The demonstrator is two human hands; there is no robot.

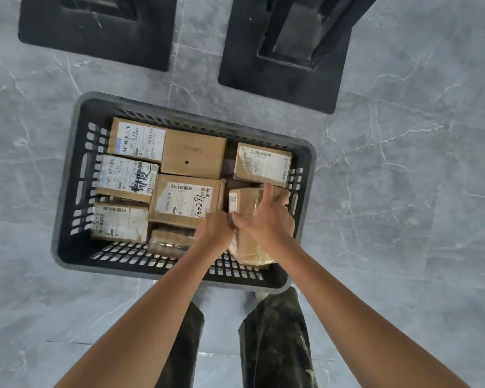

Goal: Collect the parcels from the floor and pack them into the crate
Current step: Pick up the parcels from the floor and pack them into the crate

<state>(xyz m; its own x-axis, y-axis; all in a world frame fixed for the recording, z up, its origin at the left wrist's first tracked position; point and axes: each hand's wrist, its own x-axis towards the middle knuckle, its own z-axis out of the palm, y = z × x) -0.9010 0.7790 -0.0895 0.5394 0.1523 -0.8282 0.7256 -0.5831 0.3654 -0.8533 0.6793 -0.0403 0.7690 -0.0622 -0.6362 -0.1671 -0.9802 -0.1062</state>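
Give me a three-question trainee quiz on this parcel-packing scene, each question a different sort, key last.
1. True or false: the dark grey slotted plastic crate stands on a wooden table.
2. Which grips the tape-wrapped brown cardboard parcel? A the left hand alone; B the right hand alone; C both.
3. Fill in: by the person's own sides, the cardboard parcel marked 18200 lies to the gripped parcel's ___.
Key: 1 false, it stands on the grey marbled tile floor; 2 C; 3 left.
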